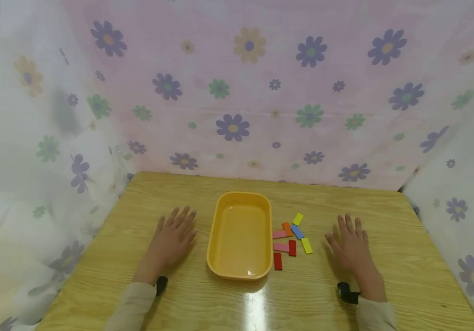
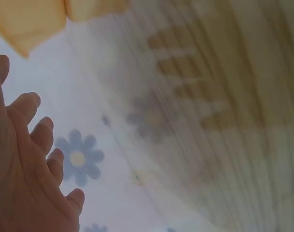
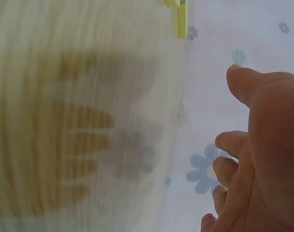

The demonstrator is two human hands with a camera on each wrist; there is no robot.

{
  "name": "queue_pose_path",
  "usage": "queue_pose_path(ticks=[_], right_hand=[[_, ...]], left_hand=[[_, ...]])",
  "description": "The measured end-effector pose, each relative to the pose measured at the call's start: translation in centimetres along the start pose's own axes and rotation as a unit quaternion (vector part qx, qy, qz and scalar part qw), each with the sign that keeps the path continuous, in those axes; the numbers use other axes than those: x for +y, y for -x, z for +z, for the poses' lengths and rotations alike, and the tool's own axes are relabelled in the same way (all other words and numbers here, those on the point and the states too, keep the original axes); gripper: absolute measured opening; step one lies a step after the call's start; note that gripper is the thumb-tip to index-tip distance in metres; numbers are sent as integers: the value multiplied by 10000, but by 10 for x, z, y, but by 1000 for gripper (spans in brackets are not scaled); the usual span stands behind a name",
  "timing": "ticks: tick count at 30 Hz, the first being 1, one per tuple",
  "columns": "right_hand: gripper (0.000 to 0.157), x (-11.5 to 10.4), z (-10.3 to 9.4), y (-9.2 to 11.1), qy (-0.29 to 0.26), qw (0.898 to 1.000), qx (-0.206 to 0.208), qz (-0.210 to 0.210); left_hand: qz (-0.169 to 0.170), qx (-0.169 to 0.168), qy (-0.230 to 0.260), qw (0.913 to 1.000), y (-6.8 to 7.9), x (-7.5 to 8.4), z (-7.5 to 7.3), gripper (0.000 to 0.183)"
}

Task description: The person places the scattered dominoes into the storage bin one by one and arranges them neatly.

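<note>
A yellow-orange plastic tray (image 1: 240, 239) stands on the wooden table between the two hands. Beside its right wall lie several small flat blocks, among them a blue block (image 1: 297, 231), an orange block (image 1: 288, 229), a red block (image 1: 277, 261) and a pink block (image 1: 281, 248). My left hand (image 1: 172, 238), fingers spread, is left of the tray and apart from it; it holds nothing. To the right of the blocks is my right hand (image 1: 351, 246), fingers extended, also holding nothing. A yellow block (image 3: 182, 20) shows at the top of the right wrist view.
The wooden table (image 1: 179, 299) has its far edge against a flowered curtain (image 1: 270, 105). More of the same cloth hangs at the left and right sides. Each wrist wears a black camera, such as the right camera (image 1: 346, 293).
</note>
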State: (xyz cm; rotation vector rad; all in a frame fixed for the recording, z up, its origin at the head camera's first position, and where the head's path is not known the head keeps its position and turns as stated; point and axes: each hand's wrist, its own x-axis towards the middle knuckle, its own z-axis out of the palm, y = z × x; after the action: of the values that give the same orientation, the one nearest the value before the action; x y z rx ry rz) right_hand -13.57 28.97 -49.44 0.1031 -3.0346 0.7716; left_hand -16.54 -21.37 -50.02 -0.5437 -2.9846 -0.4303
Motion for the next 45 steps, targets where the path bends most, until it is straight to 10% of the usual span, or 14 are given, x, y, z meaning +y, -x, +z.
queue_pose_path(ticks=[20,45], right_hand=[[69,-30,34,14,-863,9958,-78,-289],[31,-44,35,-3,-632,9969,-340,325]], left_hand=[[930,-73,165,9955,-14,55,-5,61],[1165,140,480,9919,-9,56,4,64]])
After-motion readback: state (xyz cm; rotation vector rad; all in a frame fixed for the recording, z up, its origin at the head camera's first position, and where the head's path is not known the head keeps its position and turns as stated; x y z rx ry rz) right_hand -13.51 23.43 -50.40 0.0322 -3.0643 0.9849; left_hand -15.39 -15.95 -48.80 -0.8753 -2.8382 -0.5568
